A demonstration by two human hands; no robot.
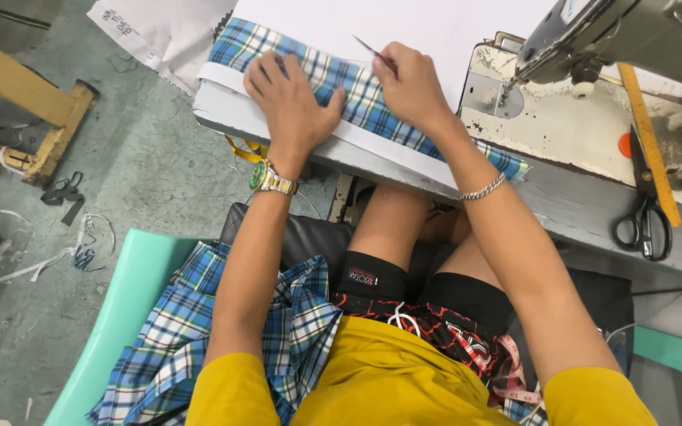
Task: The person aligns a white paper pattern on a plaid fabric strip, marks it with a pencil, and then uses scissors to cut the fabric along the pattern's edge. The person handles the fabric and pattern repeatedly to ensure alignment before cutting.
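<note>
Plaid cloth (357, 95) lies along the near edge of the surface (278, 130), with bare white room beyond it and the sewing machine (593, 39) close on the right. Both forearms reach forward over the lap. The left hand (290, 99) presses flat, fingers spread, on the cloth; the right hand (412, 83), curled shut, pinches a thin tool (372, 51) and rests on the cloth.

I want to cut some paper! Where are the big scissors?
In the head view, the black-handled scissors lie on the right side of the sewing table, beside the yellow ruler and right of the sewing machine.
</note>
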